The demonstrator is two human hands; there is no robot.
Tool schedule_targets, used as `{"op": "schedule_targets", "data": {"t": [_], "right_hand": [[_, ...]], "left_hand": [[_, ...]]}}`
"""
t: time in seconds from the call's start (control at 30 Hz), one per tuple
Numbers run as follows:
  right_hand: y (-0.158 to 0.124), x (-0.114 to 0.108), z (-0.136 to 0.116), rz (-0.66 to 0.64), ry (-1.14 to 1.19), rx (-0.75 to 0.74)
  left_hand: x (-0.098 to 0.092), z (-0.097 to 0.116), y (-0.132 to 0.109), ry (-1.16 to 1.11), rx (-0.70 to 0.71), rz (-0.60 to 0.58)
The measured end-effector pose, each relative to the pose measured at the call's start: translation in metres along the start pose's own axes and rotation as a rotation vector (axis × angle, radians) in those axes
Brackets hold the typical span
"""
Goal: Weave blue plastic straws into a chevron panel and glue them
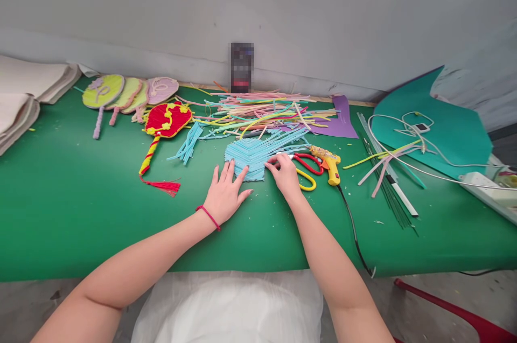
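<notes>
A light-blue panel of pipe cleaners point(252, 162), laid side by side in slanting rows, lies on the green table. Long loose ends of it fan out to the upper right. My left hand point(224, 192), with a red cord on the wrist, rests on the panel's lower left with fingers spread. At the right edge, my right hand point(285, 175) pinches a blue pipe cleaner between thumb and finger; its tip is mostly hidden. Just right of that hand are scissors with red and yellow handles point(309, 164), partly covered, and a yellow hot glue gun point(331, 165).
Behind the panel lies a heap of coloured pipe cleaners point(266, 109), with a phone point(241, 68) against the wall. A red fan point(169, 118) and several pastel fans point(103, 90) lie left. Wires point(390, 187), a white cable point(440, 162) and teal sheet point(464, 138) are right.
</notes>
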State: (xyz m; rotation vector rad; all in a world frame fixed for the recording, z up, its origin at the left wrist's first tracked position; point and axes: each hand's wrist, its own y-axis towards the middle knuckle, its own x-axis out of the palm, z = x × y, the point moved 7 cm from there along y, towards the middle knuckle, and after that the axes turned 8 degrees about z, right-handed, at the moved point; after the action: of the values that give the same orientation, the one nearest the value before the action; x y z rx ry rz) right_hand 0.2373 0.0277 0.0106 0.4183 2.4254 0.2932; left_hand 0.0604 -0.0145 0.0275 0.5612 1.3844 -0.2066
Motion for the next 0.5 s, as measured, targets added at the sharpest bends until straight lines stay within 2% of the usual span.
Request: {"op": "schedule_targets", "data": {"t": [0.17, 0.3, 0.5], "right_hand": [[0.000, 0.000, -0.002, -0.001, -0.005, 0.005], [0.000, -0.007, -0.006, 0.036, 0.030, 0.020], [0.002, -0.025, -0.002, 0.135, 0.088, 0.102]], "left_hand": [[0.001, 0.000, 0.000, -0.005, -0.003, -0.004], [-0.006, -0.002, 0.003, -0.021, 0.008, 0.044], [-0.013, -0.034, 0.019, -0.015, -0.088, 0.167]]}}
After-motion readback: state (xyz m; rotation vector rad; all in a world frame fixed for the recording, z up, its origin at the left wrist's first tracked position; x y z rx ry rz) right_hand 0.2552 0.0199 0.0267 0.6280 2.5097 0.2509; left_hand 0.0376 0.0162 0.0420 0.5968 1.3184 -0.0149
